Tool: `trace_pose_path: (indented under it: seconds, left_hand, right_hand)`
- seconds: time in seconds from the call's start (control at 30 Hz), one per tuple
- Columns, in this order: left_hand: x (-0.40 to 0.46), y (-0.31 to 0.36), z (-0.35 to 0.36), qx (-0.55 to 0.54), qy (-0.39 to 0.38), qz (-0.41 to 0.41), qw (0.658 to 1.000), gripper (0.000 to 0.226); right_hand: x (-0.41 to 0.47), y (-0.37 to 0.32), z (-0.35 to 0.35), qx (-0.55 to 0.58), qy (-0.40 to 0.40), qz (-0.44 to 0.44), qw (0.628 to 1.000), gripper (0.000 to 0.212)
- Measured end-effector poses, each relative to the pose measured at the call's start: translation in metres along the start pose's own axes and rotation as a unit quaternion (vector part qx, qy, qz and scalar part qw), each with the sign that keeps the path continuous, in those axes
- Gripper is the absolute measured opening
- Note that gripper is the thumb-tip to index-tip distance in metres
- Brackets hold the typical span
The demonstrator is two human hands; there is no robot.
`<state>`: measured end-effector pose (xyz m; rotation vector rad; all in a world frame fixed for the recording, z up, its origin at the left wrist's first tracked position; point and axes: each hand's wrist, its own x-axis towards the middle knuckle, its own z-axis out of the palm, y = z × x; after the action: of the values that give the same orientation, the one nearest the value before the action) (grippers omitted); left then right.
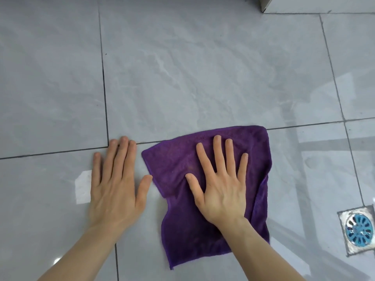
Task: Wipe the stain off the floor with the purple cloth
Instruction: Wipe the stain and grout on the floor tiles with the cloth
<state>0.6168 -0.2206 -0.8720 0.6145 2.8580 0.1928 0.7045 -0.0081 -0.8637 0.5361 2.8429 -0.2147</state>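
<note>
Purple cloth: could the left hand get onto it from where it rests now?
Probably yes. The left hand lies flat on the tiled floor right beside the purple cloth, thumb nearly at its edge, with nothing between. The right hand covers only the cloth's right part.

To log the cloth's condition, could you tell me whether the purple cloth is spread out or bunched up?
Spread out: the purple cloth lies mostly flat on the floor, right edge folded over, under the flat right hand.

Purple cloth (203,179); grey marbled floor (182,78); blue drain (358,230).
</note>
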Motion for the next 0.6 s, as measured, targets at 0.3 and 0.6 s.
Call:
trace_pose_path:
  seconds: [0.3,0.6]
  left_hand:
    - [0.003,-0.001,-0.001,-0.003,-0.009,0.0,1.0,0.078]
    - [0.002,-0.002,-0.002,-0.027,0.002,0.002,1.0,0.074]
  right_hand:
    - [0.079,-0.002,-0.015,0.005,0.048,-0.013,0.999,0.057]
    - [0.087,-0.005,-0.019,0.185,0.151,0.013,0.971,0.034]
